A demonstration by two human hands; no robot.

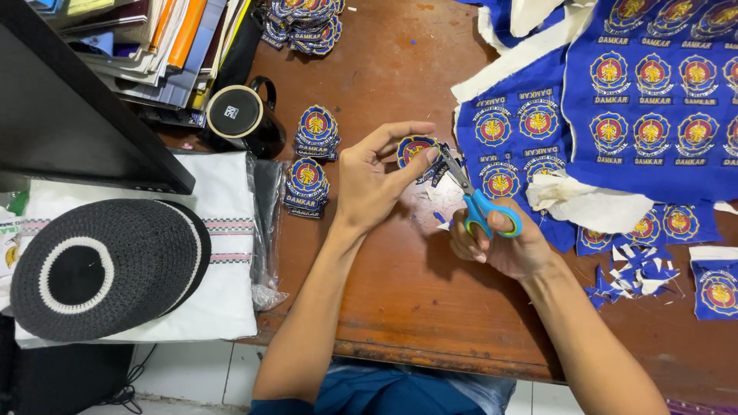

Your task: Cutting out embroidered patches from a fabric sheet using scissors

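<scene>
The left hand (pixel 371 184) pinches a round patch (pixel 413 149); the right hand (pixel 500 242) grips blue scissors (pixel 477 201) cutting its edge above the bench (pixel 400 300).

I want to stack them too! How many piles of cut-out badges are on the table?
3: one pile at the table's top edge, one beside the black mug, one just below it. Books may hide more.

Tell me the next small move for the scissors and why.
Probably close the scissors a short snip along the patch edge. The right hand has the blades at its rim, the left hand pinches it steady, and blue trimmings already lie on the table.
</scene>
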